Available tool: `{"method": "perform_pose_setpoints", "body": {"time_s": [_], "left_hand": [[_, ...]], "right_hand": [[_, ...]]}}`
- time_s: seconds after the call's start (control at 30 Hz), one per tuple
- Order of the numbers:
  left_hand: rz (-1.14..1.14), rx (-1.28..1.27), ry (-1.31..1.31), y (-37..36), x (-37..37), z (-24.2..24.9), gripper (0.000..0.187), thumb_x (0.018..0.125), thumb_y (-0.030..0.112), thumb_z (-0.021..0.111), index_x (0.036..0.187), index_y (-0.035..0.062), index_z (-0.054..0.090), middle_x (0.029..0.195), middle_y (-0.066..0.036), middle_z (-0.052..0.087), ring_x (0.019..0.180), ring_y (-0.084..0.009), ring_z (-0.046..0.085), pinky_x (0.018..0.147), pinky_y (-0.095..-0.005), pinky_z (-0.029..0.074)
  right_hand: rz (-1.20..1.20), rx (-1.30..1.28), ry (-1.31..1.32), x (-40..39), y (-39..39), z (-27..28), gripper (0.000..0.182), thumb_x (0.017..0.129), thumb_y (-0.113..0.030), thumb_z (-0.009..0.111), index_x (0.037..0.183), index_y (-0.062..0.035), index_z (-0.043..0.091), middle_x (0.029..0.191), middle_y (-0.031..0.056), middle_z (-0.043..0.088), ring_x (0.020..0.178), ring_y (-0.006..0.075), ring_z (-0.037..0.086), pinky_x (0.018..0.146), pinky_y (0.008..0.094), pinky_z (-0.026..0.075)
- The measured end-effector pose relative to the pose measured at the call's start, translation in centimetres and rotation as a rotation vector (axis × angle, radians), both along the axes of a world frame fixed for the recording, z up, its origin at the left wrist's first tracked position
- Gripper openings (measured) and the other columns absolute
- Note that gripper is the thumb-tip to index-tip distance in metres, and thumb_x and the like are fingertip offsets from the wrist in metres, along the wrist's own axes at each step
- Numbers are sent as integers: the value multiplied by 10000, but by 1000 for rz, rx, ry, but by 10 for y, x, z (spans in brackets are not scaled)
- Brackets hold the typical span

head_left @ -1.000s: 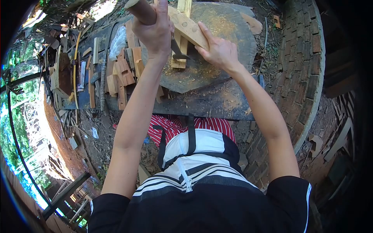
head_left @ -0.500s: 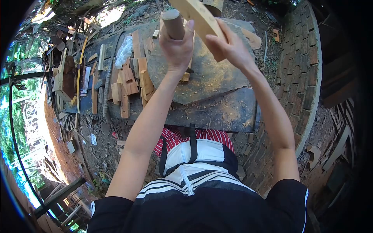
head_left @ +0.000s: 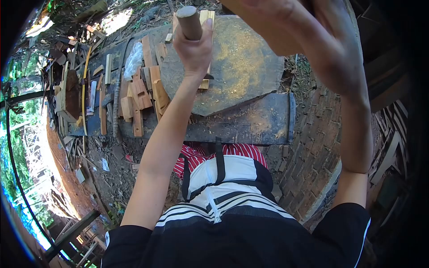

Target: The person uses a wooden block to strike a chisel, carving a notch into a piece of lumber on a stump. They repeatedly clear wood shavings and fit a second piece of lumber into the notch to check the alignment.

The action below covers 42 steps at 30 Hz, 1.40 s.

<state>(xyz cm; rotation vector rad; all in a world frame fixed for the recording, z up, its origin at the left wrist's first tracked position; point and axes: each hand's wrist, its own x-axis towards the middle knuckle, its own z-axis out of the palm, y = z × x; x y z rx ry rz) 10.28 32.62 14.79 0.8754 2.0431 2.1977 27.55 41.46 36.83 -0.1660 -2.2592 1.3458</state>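
1. Closest, the person's black-and-white striped top [head_left: 232,223] fills the lower view, with red-and-white striped cloth [head_left: 232,154] just beyond it.
2. Next, a dark weathered plank bench [head_left: 250,123] runs across below the left hand; a big round dark slab dusted with yellow sawdust [head_left: 241,67] lies on it.
3. The right hand [head_left: 313,35] is raised very close to the camera, blurred, and blocks the slab's upper right edge; whether it grips anything cannot be told.
4. The left arm reaches straight forward. The left hand [head_left: 194,47] is clenched around a thick round wooden handle [head_left: 188,21] that stands upright, its cut end up.
5. Just under that fist, a pale wooden piece [head_left: 205,80] lies on the slab.
6. Left of the fist, short reddish-brown wood offcuts [head_left: 143,96] are piled, rough-sawn and blocky, beside a clear plastic bag [head_left: 132,60].
7. Farther left, splintered scraps [head_left: 71,89] litter the ground.
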Motion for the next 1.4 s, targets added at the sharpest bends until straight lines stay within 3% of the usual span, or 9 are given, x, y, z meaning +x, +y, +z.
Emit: {"method": "perform_pose_setpoints", "body": {"time_s": [0.1,0.17,0.3,0.37,0.43,0.67,0.77,1.13,1.4], "left_hand": [[52,130,352,0,1,5,157,858,92,757,898,-8,642,765,-34,667,699,-102,605,693,-257,489],[20,156,290,7,0,4,182,869,111,760,907,-7,628,763,-26,659,699,-87,591,688,-260,488],[5,-37,33,-4,-5,-4,204,864,93,756,972,-7,615,792,-25,666,745,-87,611,709,-267,495],[-48,42,-4,-6,-5,-2,198,862,101,758,924,-2,600,787,-24,656,731,-90,606,685,-266,490],[49,-27,206,-2,-5,1,195,862,98,751,884,6,581,771,-15,642,688,-82,589,643,-260,479],[-41,177,-184,-13,-7,23,226,902,69,707,839,75,489,576,0,476,435,-97,468,406,-256,387],[-32,283,-331,-23,-28,24,233,902,68,698,834,88,476,581,4,464,449,-95,455,425,-264,399],[208,528,-1217,-114,-121,-58,239,962,186,528,764,120,413,577,37,420,450,-114,404,452,-281,362],[408,398,-667,-85,-86,13,337,947,173,573,675,131,378,568,26,416,454,-112,400,452,-291,369]], "right_hand": [[208,570,-585,-5,11,-6,818,942,-424,522,1499,127,286,942,279,695,781,294,720,748,440,587],[333,350,-703,-8,36,12,808,942,-433,529,1505,103,309,963,285,701,785,291,724,758,427,586],[45,43,37,-1,14,8,781,949,-461,520,1534,20,329,1083,334,661,846,317,713,755,417,579],[330,155,-621,-4,31,19,806,949,-464,512,1548,25,285,1176,347,628,975,375,695,834,426,569],[269,285,-683,-14,38,-25,846,943,-476,515,1563,27,231,1198,332,627,1023,369,683,866,405,560],[-84,-80,-385,-46,44,-159,823,879,-574,588,1529,-109,390,955,177,697,667,195,699,610,330,593],[-137,345,-488,-53,37,-255,810,891,-539,574,1591,-268,268,1141,245,694,807,320,738,734,427,596],[-130,474,-613,-42,-11,-272,828,914,-497,604,1594,-397,142,892,205,728,817,408,719,711,494,578],[-132,467,-613,-41,-13,-274,833,901,-470,624,1595,-368,174,892,201,723,824,385,722,726,482,576]]}}
